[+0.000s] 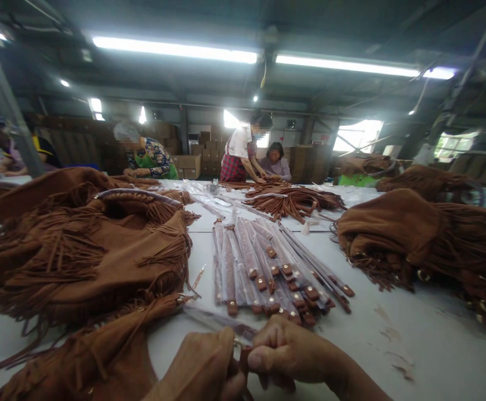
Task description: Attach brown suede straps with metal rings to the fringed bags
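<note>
The wrapped strap [226,322] is lying at the near counter [414,334] edge, its end pinched between both closed hands: left hand [203,367] and right hand [287,352] are gripping it. Beyond it, bundled straps [268,270] are resting; left of it, a fringed bag [101,250] is lying.

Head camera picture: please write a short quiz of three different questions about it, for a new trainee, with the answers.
1. True or false: the left hand and the right hand meet on one wrapped strap.
2. What lies in a row on the white table just beyond the hands?
A. scissors
B. straps in clear sleeves
C. cardboard boxes
3. Fill in: the brown bags on the person's left are trimmed with ____.

Key:
1. True.
2. B, the straps in clear sleeves.
3. Fringe.
</note>
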A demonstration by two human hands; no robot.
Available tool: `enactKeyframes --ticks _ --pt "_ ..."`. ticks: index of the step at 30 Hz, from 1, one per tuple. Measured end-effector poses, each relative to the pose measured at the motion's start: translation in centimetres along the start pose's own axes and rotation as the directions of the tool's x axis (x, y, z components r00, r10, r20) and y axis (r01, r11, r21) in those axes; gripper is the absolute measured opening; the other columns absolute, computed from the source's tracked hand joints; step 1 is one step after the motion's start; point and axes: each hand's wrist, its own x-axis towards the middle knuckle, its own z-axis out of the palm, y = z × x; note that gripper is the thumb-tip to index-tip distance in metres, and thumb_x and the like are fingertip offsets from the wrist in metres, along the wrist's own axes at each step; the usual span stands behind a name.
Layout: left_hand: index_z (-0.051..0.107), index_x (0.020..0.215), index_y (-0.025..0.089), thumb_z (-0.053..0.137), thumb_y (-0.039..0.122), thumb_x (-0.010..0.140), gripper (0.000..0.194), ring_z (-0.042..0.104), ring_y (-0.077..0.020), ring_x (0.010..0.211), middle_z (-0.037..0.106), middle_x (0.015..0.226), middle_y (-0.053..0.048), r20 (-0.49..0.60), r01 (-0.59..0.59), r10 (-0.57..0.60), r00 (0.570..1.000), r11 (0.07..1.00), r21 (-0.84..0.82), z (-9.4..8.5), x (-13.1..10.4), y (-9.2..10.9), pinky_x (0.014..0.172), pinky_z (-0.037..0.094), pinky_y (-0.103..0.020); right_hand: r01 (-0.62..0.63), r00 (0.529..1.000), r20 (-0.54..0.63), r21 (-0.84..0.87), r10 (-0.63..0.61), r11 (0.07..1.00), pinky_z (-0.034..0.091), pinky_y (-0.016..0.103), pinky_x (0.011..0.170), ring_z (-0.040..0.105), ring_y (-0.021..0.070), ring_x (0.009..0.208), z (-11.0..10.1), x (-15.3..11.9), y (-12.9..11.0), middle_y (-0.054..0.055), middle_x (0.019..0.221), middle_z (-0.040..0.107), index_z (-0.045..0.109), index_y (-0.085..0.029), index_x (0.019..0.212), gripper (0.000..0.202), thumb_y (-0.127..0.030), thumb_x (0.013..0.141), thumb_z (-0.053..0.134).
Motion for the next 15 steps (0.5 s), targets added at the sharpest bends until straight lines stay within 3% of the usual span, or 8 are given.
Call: enactKeyframes --ticks 4,6,9,12,15 --pt "0.052 0.076 0.017 0.049 0.026 0.073 0.009 0.063 -0.0196 0.059 0.066 0.067 -0.003 -0.008 -0.063 0.063 0.998 0.998 -0.023 1.7 0.6 -0.2 0.049 0.034 -0.025 0.049 0.989 -0.135 -0.126 -0.066 0.991 0.015 0.012 0.033 0.027 -0.0003 0.037 -0.9 -0.4 -0.2 -0.008 0.041 0.036 0.051 -0.009 0.050 0.039 -0.037 0.066 0.072" --pt "0.052 0.071 0.018 0.052 0.024 0.067 0.007 0.062 -0.0193 0.056 0.065 0.064 -0.003 -0.024 -0.105 0.106 0.994 0.994 0.024 2.5 0.7 -0.2 0.046 0.031 -0.025 -0.001 0.996 -0.092 -0.127 -0.011 0.992 0.016 0.013 0.032 0.028 0.0000 0.036 -1.3 -0.8 -0.4 -0.008 0.041 0.039 0.052 -0.009 0.050 0.037 -0.035 0.061 0.075" --pt "0.050 0.067 0.019 0.050 0.022 0.067 0.003 0.059 -0.0154 0.051 0.063 0.059 -0.002 -0.137 -0.124 0.124 0.983 0.992 0.009 2.7 0.2 -0.1 0.043 0.030 -0.023 -0.062 0.997 -0.055 -0.099 0.057 0.993 0.018 0.015 0.030 0.030 0.0018 0.031 -1.4 -1.4 -0.8 -0.007 0.039 0.041 0.058 -0.009 0.056 0.033 -0.038 0.063 0.073" --pt "0.049 0.063 0.019 0.045 0.025 0.074 0.012 0.056 -0.0137 0.049 0.062 0.058 -0.002 -0.218 -0.106 0.102 0.971 0.994 -0.005 2.3 -0.2 0.0 0.045 0.033 -0.023 0.009 0.998 -0.063 -0.103 -0.016 0.995 0.016 0.015 0.033 0.027 0.0009 0.037 -1.2 -1.6 -1.1 -0.008 0.041 0.036 0.052 -0.010 0.050 0.040 -0.040 0.059 0.076" --pt "0.051 0.064 0.019 0.050 0.023 0.068 0.006 0.059 -0.0176 0.051 0.064 0.059 -0.003 -0.111 -0.041 0.047 0.993 0.998 0.055 2.5 0.0 0.4 0.046 0.034 -0.024 0.089 0.995 -0.028 -0.158 -0.095 0.983 0.016 0.015 0.037 0.027 0.0011 0.043 -1.4 -2.0 -1.3 -0.008 0.045 0.034 0.052 -0.008 0.051 0.041 -0.040 0.059 0.076"
